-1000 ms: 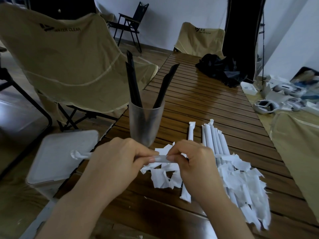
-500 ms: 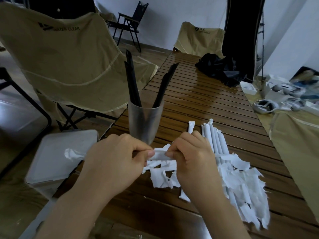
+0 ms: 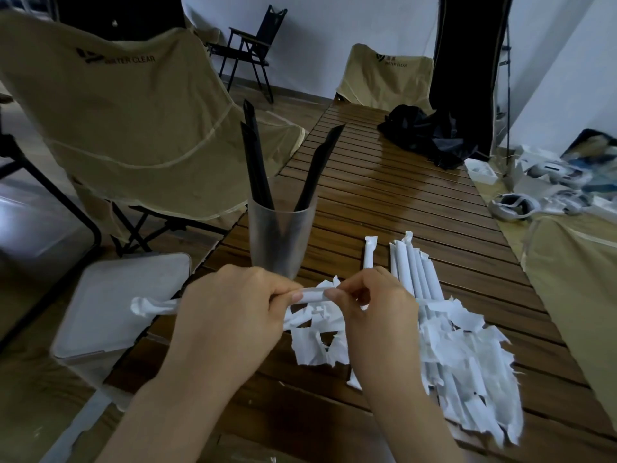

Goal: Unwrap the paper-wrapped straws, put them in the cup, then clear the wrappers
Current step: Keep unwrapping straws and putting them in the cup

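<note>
- pinched one wrapped straw (image 3: pixel 314 293) at frame centre, left hand (image 3: pixel 230 315) curled round its shaft, right hand (image 3: pixel 370 309) nipping the paper.
- drew both hands slightly closer than a second before; wrapper unbroken, so tearing looked just begun.
- stood behind, upper centre: cup (image 3: pixel 282 238) with black straws (image 3: pixel 257 162).
- lay at right: wrapped straws (image 3: pixel 410 272) and torn wrappers (image 3: pixel 467 362).
</note>
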`<state>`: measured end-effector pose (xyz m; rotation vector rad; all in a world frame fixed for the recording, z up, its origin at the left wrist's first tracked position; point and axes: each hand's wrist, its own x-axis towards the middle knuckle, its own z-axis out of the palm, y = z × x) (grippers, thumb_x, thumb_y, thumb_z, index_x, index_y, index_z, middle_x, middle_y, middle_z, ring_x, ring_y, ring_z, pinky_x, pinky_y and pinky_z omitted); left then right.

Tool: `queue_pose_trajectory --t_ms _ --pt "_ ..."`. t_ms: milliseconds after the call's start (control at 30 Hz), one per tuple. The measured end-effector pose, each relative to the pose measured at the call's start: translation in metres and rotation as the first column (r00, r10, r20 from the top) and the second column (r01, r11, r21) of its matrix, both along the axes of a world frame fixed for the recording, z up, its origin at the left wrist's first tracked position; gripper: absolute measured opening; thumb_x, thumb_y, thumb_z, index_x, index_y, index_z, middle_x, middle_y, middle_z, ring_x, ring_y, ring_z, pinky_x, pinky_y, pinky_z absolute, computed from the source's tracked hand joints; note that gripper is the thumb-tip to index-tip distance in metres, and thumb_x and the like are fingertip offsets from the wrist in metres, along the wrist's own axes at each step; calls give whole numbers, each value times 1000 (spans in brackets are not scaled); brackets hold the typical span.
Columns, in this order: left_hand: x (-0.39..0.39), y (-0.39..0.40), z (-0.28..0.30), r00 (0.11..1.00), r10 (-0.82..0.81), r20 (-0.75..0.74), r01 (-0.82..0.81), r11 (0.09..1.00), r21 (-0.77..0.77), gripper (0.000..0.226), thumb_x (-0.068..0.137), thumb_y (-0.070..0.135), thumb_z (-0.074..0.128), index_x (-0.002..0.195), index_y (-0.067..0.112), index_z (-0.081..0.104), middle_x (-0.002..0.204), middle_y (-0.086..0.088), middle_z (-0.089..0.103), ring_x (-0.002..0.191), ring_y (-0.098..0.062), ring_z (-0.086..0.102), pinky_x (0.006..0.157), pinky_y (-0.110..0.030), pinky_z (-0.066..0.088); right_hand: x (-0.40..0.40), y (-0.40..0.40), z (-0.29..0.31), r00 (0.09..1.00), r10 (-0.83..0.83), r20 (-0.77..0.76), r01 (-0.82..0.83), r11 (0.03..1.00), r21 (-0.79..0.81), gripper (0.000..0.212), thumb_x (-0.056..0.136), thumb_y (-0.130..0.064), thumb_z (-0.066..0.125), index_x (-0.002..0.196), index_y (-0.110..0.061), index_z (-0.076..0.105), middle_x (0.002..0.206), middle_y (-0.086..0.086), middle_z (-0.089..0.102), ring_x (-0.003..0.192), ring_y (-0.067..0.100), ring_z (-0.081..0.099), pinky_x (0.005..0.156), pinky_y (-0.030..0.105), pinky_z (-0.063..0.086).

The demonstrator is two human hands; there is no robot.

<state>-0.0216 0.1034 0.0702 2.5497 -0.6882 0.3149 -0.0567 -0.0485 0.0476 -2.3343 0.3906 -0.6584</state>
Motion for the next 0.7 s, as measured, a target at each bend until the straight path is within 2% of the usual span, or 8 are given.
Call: queue_pose_trajectory --t_ms 67,167,300,400,467,567,700 --pt "2 -1 -2 999 -20 40 21 1000 -6 22 92 45 51 107 50 66 66 20 57 52 2 44 51 -9 21 -2 1 3 999 -36 -5 36 992 119 17 80 -22 73 69 -25 61 77 -8 61 73 6 55 61 10 40" --pt "6 -1 -6 998 -29 59 31 999 -32 15 85 39 65 97 44 72 61 17 63 51 0 50 48 -9 26 -3 3 7 998 -63 -32 69 958 279 13 81 -23 73 71 -24 65 72 -9 62 68 4 57 57 9 41" --pt "5 -3 -11 997 -15 81 19 999 -39 21 88 42 57 103 43 71 68 14 67 57 -2 55 52 -12 36 -2 10 5 990 -90 -109 125 920 372 12 84 -27 69 75 -22 65 71 -6 63 65 6 57 55 13 37" --pt "3 -3 -8 1000 12 18 -11 998 -56 30 94 48 43 118 48 61 83 17 66 68 -1 52 58 -7 30 -2 15 4 992 -75 -106 112 902 417 13 87 -27 66 77 -20 63 68 -4 60 57 5 52 53 12 35" --pt "1 -4 -5 1000 31 -1 -31 999 -43 32 95 50 38 121 49 57 83 18 63 68 -1 51 56 -8 29 -2 16 3 996 -52 -69 76 909 410 13 88 -27 65 77 -20 63 66 -5 57 55 5 49 48 12 36" --pt "3 0 -4 997 60 -52 -64 995 -70 28 93 50 44 114 48 63 81 21 66 70 1 57 56 -9 36 -3 16 4 999 41 7 -41 939 341 13 88 -20 64 76 -23 60 71 -7 58 64 4 52 56 9 39" --pt "8 8 -4 986 86 -141 -94 995 -46 24 92 50 47 106 47 67 78 24 66 69 8 56 52 -8 31 -3 12 7 963 267 -37 -264 962 67 39 87 -3 61 68 -35 46 74 -13 50 74 3 49 62 12 40"
